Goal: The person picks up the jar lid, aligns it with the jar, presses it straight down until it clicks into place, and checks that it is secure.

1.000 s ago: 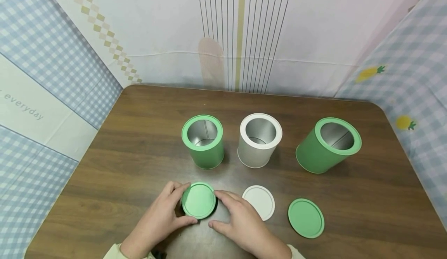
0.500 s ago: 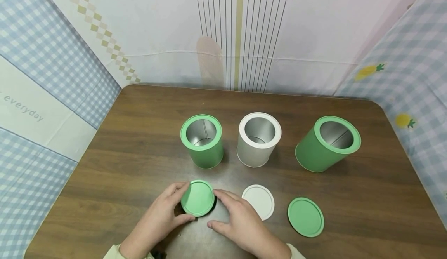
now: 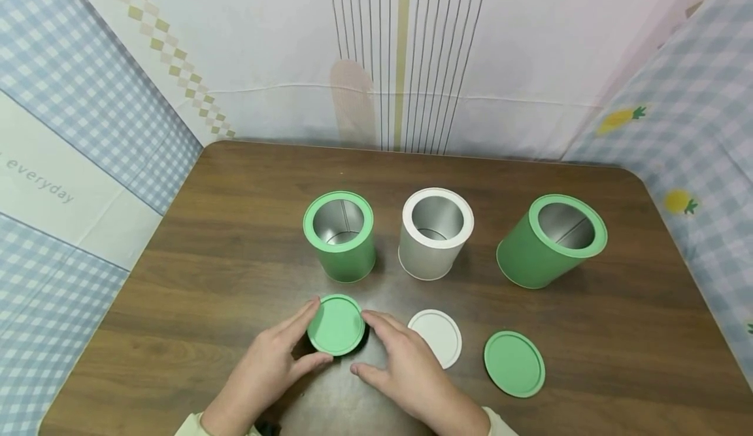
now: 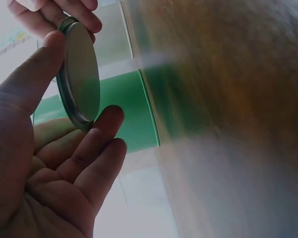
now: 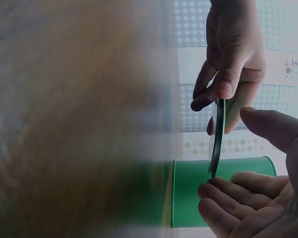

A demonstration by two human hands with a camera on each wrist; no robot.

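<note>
In the head view my left hand [image 3: 270, 364] grips a round green lid [image 3: 336, 326] by its rim, thumb on the near side and fingers on the far left. The left wrist view shows the metallic underside of the lid [image 4: 82, 74], raised off the table. At its right rim are the fingertips of my right hand [image 3: 412, 370], fingers extended and thumb apart from the lid. Behind the lid stands an uncovered green can [image 3: 350, 267], its silvery inside showing. That same can [image 5: 193, 193] is behind the hands in the right wrist view.
An uncovered white can [image 3: 426, 263] and a second green can [image 3: 526, 263] stand to the right. A white lid [image 3: 440, 339], partly behind my right hand, and another green lid [image 3: 514, 364] lie on the wooden table [image 3: 194, 279]. Patterned cloth [image 3: 265, 44] hangs behind.
The held green lid has moved slightly away from me, toward the left green can. The left hand's fingers and the right hand's fingertips have moved along with it.
</note>
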